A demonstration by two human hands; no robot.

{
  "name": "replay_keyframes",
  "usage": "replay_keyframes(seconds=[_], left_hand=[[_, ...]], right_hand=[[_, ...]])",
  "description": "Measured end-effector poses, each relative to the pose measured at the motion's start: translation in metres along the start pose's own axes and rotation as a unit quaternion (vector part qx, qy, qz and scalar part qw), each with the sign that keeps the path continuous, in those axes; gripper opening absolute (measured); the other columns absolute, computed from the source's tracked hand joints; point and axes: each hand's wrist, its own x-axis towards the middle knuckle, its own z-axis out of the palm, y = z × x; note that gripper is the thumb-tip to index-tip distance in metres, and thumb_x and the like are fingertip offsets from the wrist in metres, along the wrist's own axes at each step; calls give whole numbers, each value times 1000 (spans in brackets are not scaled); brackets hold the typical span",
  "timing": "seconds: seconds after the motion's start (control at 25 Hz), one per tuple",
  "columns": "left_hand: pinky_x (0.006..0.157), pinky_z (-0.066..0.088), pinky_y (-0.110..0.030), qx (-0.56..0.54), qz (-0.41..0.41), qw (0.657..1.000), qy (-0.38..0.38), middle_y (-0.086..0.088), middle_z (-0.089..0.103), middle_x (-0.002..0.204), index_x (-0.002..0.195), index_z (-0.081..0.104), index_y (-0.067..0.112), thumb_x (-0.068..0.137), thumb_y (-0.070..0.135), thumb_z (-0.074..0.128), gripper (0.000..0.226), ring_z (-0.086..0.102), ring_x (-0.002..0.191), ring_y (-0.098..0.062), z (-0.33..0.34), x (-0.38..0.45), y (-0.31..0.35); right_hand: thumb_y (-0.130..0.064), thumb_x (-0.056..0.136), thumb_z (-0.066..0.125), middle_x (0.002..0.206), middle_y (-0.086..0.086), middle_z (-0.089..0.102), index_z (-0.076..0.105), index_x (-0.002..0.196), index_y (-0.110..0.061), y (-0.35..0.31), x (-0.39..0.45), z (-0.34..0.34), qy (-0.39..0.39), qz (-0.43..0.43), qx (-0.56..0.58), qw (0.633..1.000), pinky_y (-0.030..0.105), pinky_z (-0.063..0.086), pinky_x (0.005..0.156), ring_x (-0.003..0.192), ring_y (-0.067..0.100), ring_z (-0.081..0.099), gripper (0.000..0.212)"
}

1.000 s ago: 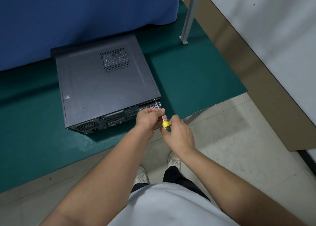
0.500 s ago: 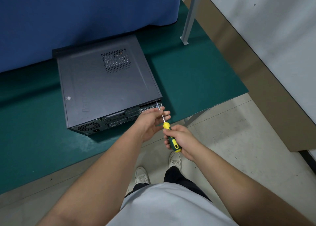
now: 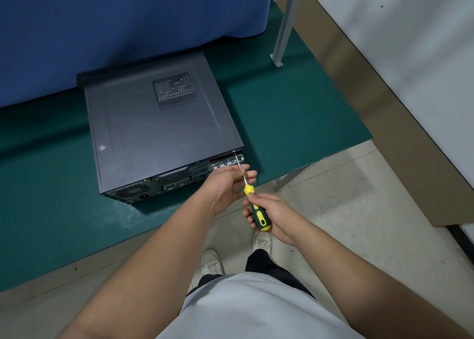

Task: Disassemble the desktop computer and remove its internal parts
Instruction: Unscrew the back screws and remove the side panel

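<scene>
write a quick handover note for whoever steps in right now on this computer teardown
Right hand grips the screwdriver, tip at the top rear corner of the computer.
Left hand is open, fingers alongside the shaft near the rear panel.
The computer lies flat on the green mat, cover still on.
Done: nothing visibly removed.
Left: rear screw, cover, then internal parts.

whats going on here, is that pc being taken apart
Yes, just starting. A person stands at a green mat where a dark desktop computer lies on its side, cover on. The right hand grips a yellow and green screwdriver by the handle, its tip set at the upper right corner of the rear panel. The left hand is by the shaft with fingers nearly straight, seemingly steadying it. No parts are out yet.
</scene>
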Motion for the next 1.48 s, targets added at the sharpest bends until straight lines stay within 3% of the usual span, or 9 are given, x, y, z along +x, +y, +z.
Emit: replay_keyframes(seconds=[0.12,0.2,0.32,0.52,0.72,0.88,1.04,1.24,1.48], left_hand=[[65,57,-31,61,-3,996,60,-4,72,90,97,65,12,84,25,85,27,69,74,-17,2,1,-3],[69,59,-30,71,14,994,82,-5,71,82,87,66,13,82,18,86,22,67,69,-15,2,4,-5],[82,62,-32,43,26,997,51,-12,75,89,93,71,8,91,8,76,5,73,74,-19,-1,1,-5],[75,61,-33,-13,35,999,-3,-13,78,101,115,68,6,100,5,62,16,77,95,-25,-5,-3,-7],[59,57,-26,29,26,998,54,-10,73,83,93,66,8,84,21,85,25,68,63,-16,1,-1,-15],[66,59,-27,6,20,1000,16,-13,78,93,100,71,4,93,15,75,13,76,81,-21,-3,-2,-11],[79,61,-35,26,-1,999,-27,-11,78,110,118,68,6,102,11,58,19,75,102,-25,-7,-3,-1],[82,62,-36,-119,32,985,121,-14,77,109,112,68,4,102,16,62,17,75,98,-25,12,15,20],[75,65,-34,-163,45,964,207,-12,79,89,101,72,0,94,15,75,16,78,87,-26,24,23,16]], right_hand=[[-23,96,71,73,6,68,56,98,-12,0,4,6,42,-27,-35,998,27,53,53,59,14,62,19],[-24,94,74,73,6,68,56,99,-12,1,4,4,39,-27,-30,998,27,54,54,60,15,62,22],[-40,100,62,80,9,67,60,112,-11,1,-3,-3,-19,15,28,999,28,54,56,64,17,62,32],[-38,106,48,80,7,66,67,114,-4,1,-3,-7,-26,28,34,999,25,51,52,63,16,60,40],[-31,101,63,76,8,64,59,104,-8,5,0,5,3,-2,36,999,29,52,52,62,19,61,24],[-40,100,61,80,7,63,57,107,-14,7,-4,2,-29,22,66,997,24,49,51,63,16,58,28],[-39,104,53,80,8,64,65,115,-6,6,-5,-5,-20,30,56,998,22,44,48,61,14,55,37],[-25,97,70,75,5,67,55,101,-13,4,0,4,42,-24,-13,999,25,48,50,59,14,59,20],[-30,107,51,81,13,67,64,104,-4,6,2,3,60,-31,-1,998,27,51,55,64,19,61,29]])
